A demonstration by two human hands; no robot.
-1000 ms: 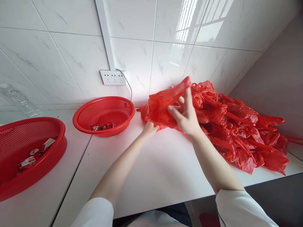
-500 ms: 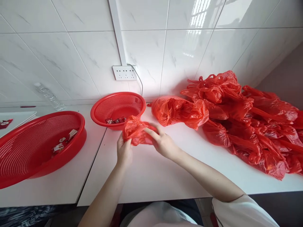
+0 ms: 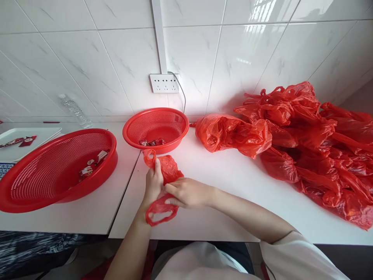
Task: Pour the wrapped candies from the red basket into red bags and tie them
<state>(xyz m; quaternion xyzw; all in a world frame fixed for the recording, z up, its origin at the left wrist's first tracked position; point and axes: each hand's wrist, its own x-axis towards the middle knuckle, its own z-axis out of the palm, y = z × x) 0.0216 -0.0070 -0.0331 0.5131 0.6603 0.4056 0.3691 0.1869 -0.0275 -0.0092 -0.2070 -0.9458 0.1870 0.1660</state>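
We hold a thin red plastic carrier bag (image 3: 171, 168) in both hands at the white table (image 3: 221, 221), just on the near side of the smaller perforated basket.
Our left hand (image 3: 154, 186) grasps the bag under its upper handle loop, thumb on top, while our right hand (image 3: 188, 192) pinches it beside the lower loop. From the bag, the smaller red basket (image 3: 171, 146) sits at twelve o'clock with wrapped packets (image 3: 152, 142) inside, the larger red basket (image 3: 100, 181) at nine, a bunched red bag (image 3: 230, 134) at two, a heap of red bags (image 3: 311, 144) at three, and a clear plastic bottle (image 3: 75, 111) at ten.
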